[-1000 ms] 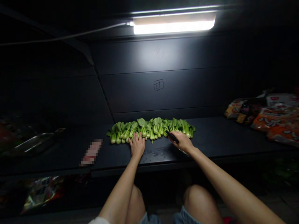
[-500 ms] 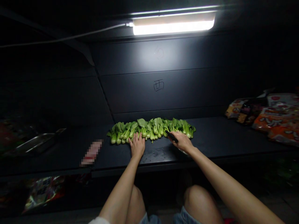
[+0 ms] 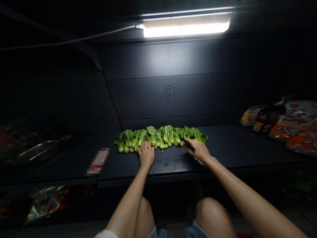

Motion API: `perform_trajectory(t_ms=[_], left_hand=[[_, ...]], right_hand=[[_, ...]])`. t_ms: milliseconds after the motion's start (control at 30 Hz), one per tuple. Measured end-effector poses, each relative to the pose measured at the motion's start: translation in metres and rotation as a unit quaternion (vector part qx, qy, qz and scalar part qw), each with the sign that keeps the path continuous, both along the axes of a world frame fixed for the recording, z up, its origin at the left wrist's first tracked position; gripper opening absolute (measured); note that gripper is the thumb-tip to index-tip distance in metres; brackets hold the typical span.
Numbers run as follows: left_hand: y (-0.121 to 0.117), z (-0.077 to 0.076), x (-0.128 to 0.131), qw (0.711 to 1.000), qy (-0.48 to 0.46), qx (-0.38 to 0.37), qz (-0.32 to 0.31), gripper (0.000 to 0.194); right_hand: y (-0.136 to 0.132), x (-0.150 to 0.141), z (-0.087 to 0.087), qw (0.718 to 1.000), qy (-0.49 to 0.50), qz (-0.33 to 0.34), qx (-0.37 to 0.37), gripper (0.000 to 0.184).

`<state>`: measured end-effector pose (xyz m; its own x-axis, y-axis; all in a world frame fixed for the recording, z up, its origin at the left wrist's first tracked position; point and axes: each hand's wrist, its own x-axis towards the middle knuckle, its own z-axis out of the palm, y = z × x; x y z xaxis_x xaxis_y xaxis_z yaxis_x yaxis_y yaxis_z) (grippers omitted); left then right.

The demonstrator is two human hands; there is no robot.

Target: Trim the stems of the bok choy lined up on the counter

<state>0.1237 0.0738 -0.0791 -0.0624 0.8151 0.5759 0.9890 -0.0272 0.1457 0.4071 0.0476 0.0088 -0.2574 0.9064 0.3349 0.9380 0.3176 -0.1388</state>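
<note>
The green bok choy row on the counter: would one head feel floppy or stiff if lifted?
Likely both: the thick, pale green bok choy stems look crisp and fairly stiff, while the broad, dark green leaves would probably droop. The rounded stem bases might roll slightly.

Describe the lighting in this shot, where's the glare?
In the head view, the strip light is blown out and casts a bright patch on the back panel; the bok choy row is lit clearly, while the steel tray at left sinks into shadow.
</note>
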Motion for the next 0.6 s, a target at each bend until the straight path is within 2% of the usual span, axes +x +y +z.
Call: perform_trajectory(t_ms=[167,267,467,600], left_hand=[[-0.001,0.002,0.0,1.0,-0.004,-0.003,-0.001,0.045],[-0.001,0.002,0.001,1.0,-0.011,-0.011,-0.003,0.046],[-0.001,0.007,-0.001,0.998,-0.058,-0.012,-0.006,0.048],[-0.004,0.014,-0.018,0.998,-0.067,0.015,0.004,0.049]], right_hand=[[-0.003,0.006,0.001,1.0,-0.007,-0.011,-0.004,0.03],[-0.002,0.0,-0.001,1.0,-0.009,0.004,-0.001,0.029],[0.001,-0.04,0.002,0.998,0.001,0.065,-0.02,0.029],[0.003,-0.067,0.004,0.995,0.003,0.093,-0.023,0.03]])
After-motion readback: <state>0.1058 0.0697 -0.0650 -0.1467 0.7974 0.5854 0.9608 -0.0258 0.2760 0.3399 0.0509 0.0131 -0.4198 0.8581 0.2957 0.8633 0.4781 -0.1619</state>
